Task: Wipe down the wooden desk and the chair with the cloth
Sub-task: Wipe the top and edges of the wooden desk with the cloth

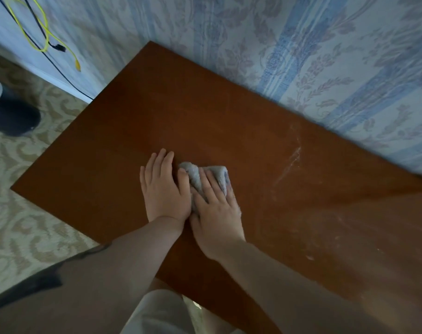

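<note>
Cloth (205,179): grey, bunched, lying on the wooden desk (108,165) near the middle of its top, partly under the right hand.

Right hand (217,208): laid flat over the cloth, fingers nearly straight and spread, pressing it to the wood rather than gripping it.

Left hand (164,186): flat on the bare desktop just beside the cloth, fingers straight and together, thumb side touching the cloth's edge; it holds nothing.

Desk: reddish-brown top, set against the patterned blue wallpaper (325,56). Pale dusty streaks (292,160) show to the right of the hands, with more specks toward the near right edge. The left part looks cleaner.

Progress, as a judgement: desk wiping under way, right portion still to do. Chair not identifiable in view, so that half appears not yet started.

Surroundings: yellow cable (43,32) and black cable hanging at far left; patterned floor covering (24,225); a dark round object (9,112) on the floor.

Writing, brands, labels: none readable.
</note>
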Available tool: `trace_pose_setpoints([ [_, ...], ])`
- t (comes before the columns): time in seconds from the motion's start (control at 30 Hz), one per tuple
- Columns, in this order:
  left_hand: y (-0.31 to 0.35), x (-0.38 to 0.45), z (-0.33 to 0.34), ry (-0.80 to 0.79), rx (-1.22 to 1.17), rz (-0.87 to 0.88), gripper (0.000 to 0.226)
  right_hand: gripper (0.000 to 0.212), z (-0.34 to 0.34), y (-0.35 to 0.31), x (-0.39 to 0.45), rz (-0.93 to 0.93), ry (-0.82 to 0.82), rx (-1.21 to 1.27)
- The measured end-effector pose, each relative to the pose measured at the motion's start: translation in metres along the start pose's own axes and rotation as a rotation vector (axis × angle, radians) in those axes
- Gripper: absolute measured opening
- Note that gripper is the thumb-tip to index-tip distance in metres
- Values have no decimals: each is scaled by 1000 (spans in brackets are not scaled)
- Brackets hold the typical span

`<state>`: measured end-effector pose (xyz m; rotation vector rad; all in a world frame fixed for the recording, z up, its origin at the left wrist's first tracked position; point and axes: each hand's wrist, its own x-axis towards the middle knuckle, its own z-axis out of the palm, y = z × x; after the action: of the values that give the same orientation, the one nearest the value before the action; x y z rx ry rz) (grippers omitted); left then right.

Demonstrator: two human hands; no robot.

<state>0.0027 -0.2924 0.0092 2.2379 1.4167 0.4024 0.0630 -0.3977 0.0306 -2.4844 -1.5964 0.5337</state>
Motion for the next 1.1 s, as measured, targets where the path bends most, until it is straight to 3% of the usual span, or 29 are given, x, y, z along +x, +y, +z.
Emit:
trace_pose_setpoints([
  [0.07,0,-2,-2,-16,5,0,49,58,-17,19,21,-199,-86,-126],
  [0.13,1,-1,-5,-28,-10,-13,49,57,-29,45,48,-234,-157,-129],
  [0.17,2,3,-6,-23,-37,-38,49,57,-33,53,57,-129,-129,-77],
  [0.27,5,26,-14,-15,-133,-100,45,57,-18,37,60,337,198,88],
  [0.33,4,49,-17,-27,-155,-42,41,60,-5,5,55,436,193,96],
  [0.47,-5,98,-10,-86,-92,161,41,58,-21,1,76,1,-18,34],
  [0.53,-3,120,-6,-115,-57,263,42,57,-37,33,105,-49,-108,7],
  [0.57,0,129,-4,-130,-41,299,43,57,-45,48,115,56,-101,45],
  [0.67,10,150,4,-169,-37,383,44,55,-43,62,120,509,207,182],
  [0.73,13,158,12,-187,-41,429,45,58,-29,35,119,615,256,145],
  [0.83,12,161,20,-178,-16,420,45,60,-25,6,129,366,134,117],
  [0.93,13,161,19,-167,1,390,46,60,-51,45,156,113,-16,20],
  [1.0,14,160,19,-179,27,395,46,58,-62,74,165,249,8,89],
  [1.1,14,160,20,-183,48,399,46,55,-47,69,157,656,271,190],
])
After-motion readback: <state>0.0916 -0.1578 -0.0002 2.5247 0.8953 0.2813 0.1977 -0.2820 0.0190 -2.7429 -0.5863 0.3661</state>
